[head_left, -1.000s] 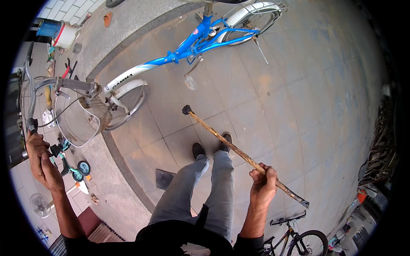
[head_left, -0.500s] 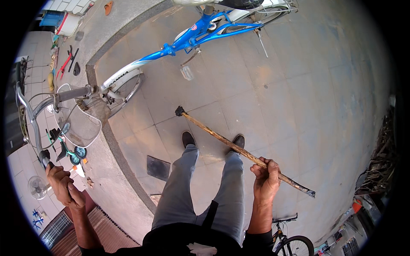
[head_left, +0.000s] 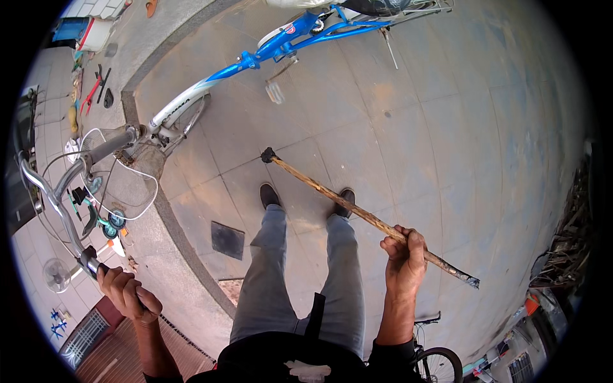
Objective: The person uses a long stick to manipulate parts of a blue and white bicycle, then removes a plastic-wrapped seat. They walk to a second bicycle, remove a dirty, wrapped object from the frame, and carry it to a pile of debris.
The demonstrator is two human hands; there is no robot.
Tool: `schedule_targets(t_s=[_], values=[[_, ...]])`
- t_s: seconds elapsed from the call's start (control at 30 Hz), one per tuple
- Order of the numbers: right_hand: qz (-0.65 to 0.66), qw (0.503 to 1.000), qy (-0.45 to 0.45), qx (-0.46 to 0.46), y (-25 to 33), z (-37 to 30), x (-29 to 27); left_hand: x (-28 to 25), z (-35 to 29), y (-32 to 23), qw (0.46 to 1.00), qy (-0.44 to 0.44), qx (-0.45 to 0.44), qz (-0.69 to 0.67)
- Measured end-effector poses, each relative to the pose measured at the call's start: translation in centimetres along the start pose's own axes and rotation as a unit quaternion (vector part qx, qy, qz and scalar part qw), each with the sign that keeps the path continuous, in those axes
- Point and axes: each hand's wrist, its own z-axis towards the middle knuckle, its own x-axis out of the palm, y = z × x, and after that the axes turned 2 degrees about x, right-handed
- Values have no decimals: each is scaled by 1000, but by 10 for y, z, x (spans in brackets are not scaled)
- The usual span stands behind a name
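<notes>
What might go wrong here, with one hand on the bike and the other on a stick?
Only the left hand grips the handlebar, so the bike might swing or tip if that hand slips. The right hand holds the stick so that, in view, it crosses the right shoe; a step might knock it.

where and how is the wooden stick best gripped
Probably around the slim bare length of the wooden stick, toward the end away from its dark lump, coming from the person's near right side, as the right hand does. It is thin enough to close around, and it slants from the lump at far left to nearer right.
</notes>
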Motion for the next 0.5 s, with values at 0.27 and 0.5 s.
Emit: schedule_targets(t_s=[0.27,0.5], values=[[1,1000,-11,-5,-8,-16,-1,0,-27,-5,999,13,27,-12],[5,1000,3,-23,-25,-54,-6,-6,-68,8,998,17,62,-22]])
